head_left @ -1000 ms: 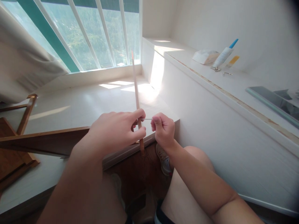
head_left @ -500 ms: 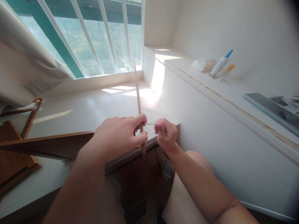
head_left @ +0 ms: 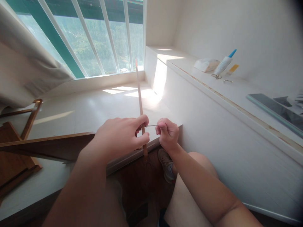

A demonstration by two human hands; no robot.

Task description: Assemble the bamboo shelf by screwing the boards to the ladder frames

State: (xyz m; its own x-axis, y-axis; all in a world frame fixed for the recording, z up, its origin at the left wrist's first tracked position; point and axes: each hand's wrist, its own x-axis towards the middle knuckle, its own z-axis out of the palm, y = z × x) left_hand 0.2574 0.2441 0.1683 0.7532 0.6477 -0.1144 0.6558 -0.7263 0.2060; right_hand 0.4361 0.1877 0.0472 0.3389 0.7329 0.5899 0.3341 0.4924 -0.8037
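Observation:
My left hand (head_left: 120, 134) is closed around a long, narrow wooden strip (head_left: 140, 97), with its fingers and thumb on both sides. The strip stands tilted, its lower end near the floor and its upper end towards the window. From the right, a thin metal rod (head_left: 151, 125) meets the strip between my left fingers. My right hand (head_left: 168, 132) is closed on the rod's other end in a pinch, thumb on top. My right fingers hide that end, so its shape cannot be made out. A dark wooden panel (head_left: 78, 145) lies beside my left wrist.
On the right ledge (head_left: 201, 90) are a white tube with a blue nozzle (head_left: 222, 66), a crumpled white packet (head_left: 205, 65), small bent metal pieces (head_left: 228, 81) and a dark flat panel (head_left: 272, 110). More wooden parts (head_left: 30, 119) lie left, below a curtain (head_left: 28, 56). A barred window (head_left: 106, 41) is ahead.
My right hand has shifted very slightly up and left and turned a little on the rod. My left hand and the wooden strip stay in place.

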